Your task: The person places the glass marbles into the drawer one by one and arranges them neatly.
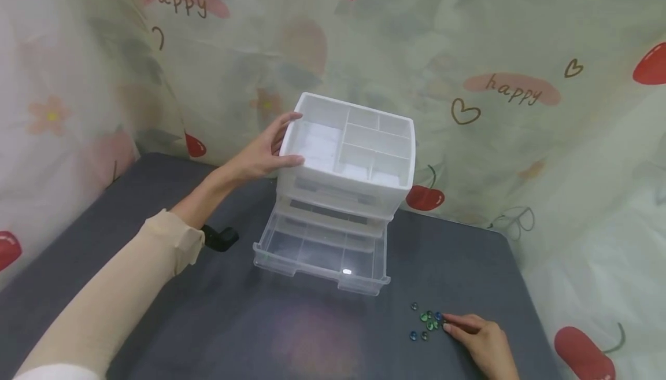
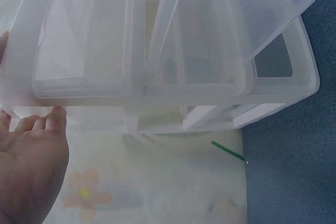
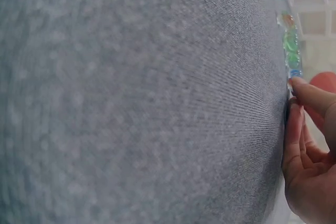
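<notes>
A white plastic drawer organizer (image 1: pixel 359 180) stands on the dark table, its lower clear drawer (image 1: pixel 322 253) pulled out toward me. The open top is divided into compartments. My left hand (image 1: pixel 265 148) grips the organizer's left side near the top, thumb at the front rim and fingers along the side; in the left wrist view those fingers (image 2: pixel 55 121) curl at its edge. At the lower right, several blue, green and clear glass marbles (image 1: pixel 430 325) lie loosely grouped. My right hand (image 1: pixel 484 339) is at their right side, thumb and forefinger pinching a marble (image 3: pixel 292 88), mostly hidden by the fingertips.
A small black object (image 1: pixel 221 239) is beside my left forearm, partly hidden by the sleeve. Behind the grey table (image 1: pixel 208 322) hangs a patterned cloth (image 1: pixel 395 44) with cherries and lettering, close to the organizer's back.
</notes>
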Available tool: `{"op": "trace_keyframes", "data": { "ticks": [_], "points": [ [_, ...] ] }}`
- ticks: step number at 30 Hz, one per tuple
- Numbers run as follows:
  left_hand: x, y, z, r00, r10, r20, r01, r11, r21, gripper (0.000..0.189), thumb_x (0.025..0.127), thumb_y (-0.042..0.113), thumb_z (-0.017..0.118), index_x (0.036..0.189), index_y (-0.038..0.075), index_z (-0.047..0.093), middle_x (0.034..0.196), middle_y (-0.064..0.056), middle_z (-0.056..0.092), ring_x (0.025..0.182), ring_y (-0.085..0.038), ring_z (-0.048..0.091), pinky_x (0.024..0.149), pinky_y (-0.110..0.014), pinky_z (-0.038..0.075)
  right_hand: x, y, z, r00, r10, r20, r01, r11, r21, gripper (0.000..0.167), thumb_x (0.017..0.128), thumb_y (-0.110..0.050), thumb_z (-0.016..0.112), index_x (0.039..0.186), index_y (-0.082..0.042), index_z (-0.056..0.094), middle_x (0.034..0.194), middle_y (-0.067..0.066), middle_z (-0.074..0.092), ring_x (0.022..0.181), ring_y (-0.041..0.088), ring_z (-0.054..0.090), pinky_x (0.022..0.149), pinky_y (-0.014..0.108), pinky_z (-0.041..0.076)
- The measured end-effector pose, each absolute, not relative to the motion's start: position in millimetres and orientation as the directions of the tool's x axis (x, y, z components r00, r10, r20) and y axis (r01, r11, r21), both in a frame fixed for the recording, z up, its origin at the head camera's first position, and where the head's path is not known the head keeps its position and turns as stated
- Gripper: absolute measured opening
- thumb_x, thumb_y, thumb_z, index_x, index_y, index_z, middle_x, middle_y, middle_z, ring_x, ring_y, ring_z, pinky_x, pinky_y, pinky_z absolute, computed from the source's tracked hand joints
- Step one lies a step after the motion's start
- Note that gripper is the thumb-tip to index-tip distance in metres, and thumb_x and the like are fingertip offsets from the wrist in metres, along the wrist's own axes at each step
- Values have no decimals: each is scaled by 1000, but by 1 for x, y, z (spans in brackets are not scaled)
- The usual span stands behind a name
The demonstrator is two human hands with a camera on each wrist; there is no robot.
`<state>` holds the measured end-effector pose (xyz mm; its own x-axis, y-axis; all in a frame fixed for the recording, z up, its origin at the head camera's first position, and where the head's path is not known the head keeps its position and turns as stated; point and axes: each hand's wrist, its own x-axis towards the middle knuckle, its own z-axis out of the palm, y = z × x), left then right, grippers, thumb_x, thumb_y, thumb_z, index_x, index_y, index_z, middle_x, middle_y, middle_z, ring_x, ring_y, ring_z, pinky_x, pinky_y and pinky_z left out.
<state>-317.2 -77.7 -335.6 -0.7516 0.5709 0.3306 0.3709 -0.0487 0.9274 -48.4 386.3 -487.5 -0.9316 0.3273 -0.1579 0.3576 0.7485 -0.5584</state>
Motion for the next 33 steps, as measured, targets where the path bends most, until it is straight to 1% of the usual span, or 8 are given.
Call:
{"op": "trace_keyframes", "data": {
  "ticks": [4,10,12,16,19,24,29,33],
  "points": [
    [-318,-78,-336,-752,572,329,373,-44,927,84,91,1,69,157,14,18,164,-14,13,148,-28,22,112,-48,29,-50,386,-490,-921,355,-162,380,719,-582,38,80,-41,82,104,-12,80,98,6,75,101,32,68,86,49,51],
    [-318,-77,-337,-749,571,337,377,-52,925,83,92,1,69,157,14,18,164,-15,13,148,-29,22,112,-48,29,-51,388,-494,-881,425,-207,437,567,-698,40,82,-32,82,107,-1,77,98,12,75,83,18,71,65,29,55],
    [-319,-78,-337,-748,570,340,379,-53,924,83,92,0,68,156,14,19,164,-15,13,148,-28,21,112,-48,29,-52,389,-495,-873,435,-223,440,499,-747,41,84,-29,82,110,2,74,98,13,75,78,15,71,64,27,55],
    [-319,-78,-337,-746,571,341,377,-59,924,82,92,-1,68,156,14,19,164,-15,13,148,-28,22,112,-48,30,-55,393,-492,-859,434,-273,445,367,-817,42,87,-22,78,118,7,69,100,12,75,76,17,72,67,29,57],
    [-320,-78,-337,-744,574,341,375,-63,925,82,92,-1,68,156,14,19,163,-15,14,148,-28,23,112,-48,30,-56,395,-489,-861,414,-297,442,317,-839,41,90,-17,75,120,9,67,100,13,74,77,19,73,69,31,57],
    [-319,-78,-337,-740,579,344,377,-66,924,83,92,1,69,156,13,18,163,-14,14,148,-29,22,112,-48,30,-57,397,-488,-873,395,-286,413,286,-865,37,91,-14,73,118,10,66,97,11,75,77,19,73,70,32,58],
    [-319,-77,-336,-742,576,342,373,-68,925,82,92,0,67,157,13,18,164,-9,13,149,-28,20,113,-46,29,-59,397,-484,-891,390,-233,361,295,-885,45,89,-20,76,120,10,65,96,7,76,77,18,72,70,32,58],
    [-319,-78,-336,-744,573,343,372,-70,925,82,92,-2,67,157,12,17,164,-12,12,149,-29,20,113,-47,29,-63,393,-476,-900,400,-173,316,326,-891,51,89,-26,77,123,9,65,95,3,76,78,18,73,69,32,57]
  ]
}}
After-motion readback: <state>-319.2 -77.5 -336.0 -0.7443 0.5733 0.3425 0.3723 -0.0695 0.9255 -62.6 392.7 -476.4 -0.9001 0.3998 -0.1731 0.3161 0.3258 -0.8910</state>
